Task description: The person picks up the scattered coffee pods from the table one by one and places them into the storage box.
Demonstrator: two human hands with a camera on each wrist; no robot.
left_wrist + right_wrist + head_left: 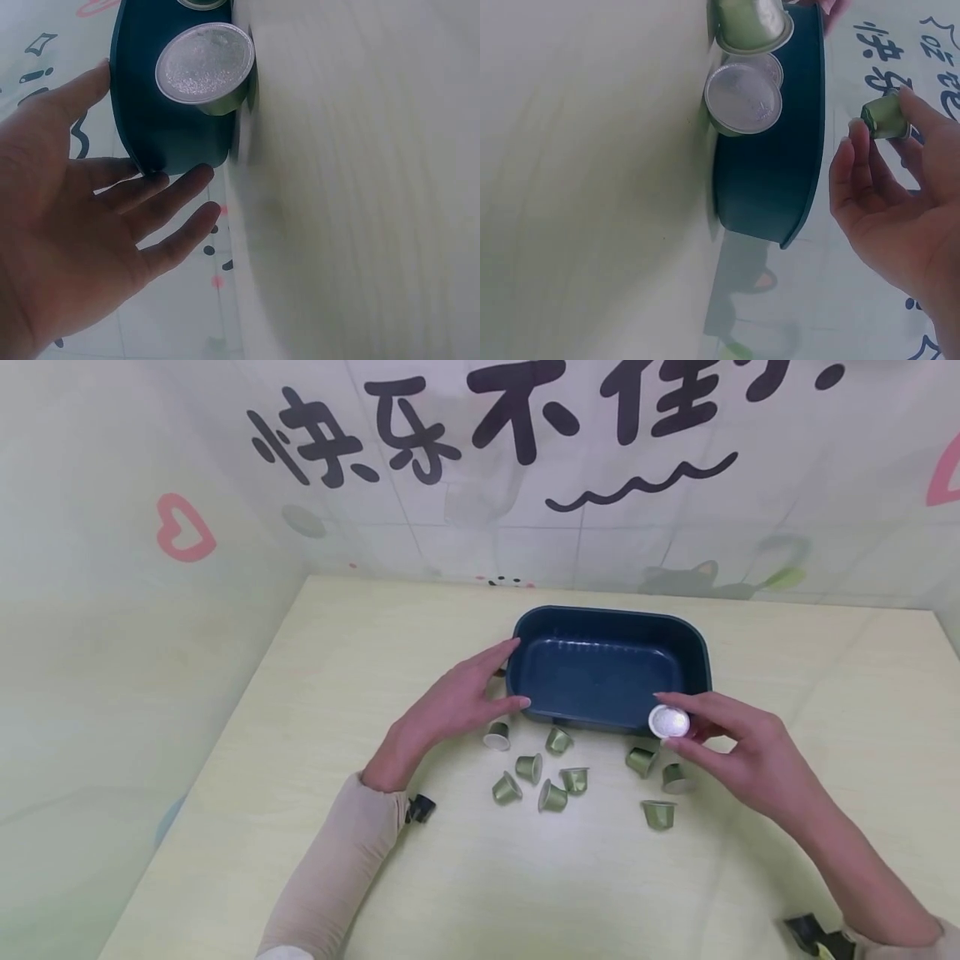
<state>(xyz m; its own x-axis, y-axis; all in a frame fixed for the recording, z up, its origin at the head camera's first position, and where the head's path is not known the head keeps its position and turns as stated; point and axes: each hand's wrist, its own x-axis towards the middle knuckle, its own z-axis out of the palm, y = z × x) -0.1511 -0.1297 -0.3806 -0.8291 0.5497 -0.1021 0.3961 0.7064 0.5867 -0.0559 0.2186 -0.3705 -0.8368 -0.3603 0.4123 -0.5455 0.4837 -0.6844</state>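
Head view: your right hand [738, 739] pinches a green, silver-lidded metallic capsule [667, 722] (likely light, slick, dentable; take the flange) at the near-right edge of the dark-blue plastic bin [592, 672], spread left hand [465, 693] touching its left end.

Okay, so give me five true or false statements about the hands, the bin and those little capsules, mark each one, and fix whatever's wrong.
1. The right hand holds a green capsule. True.
2. Loose capsules lie on the table, on the person's side of the dark blue bin. True.
3. The left hand is at the right end of the bin. False: it touches the left end.
4. In the head view, the silvery lid of the held capsule shows. True.
5. The heart on the left wall is green. False: it is pink.
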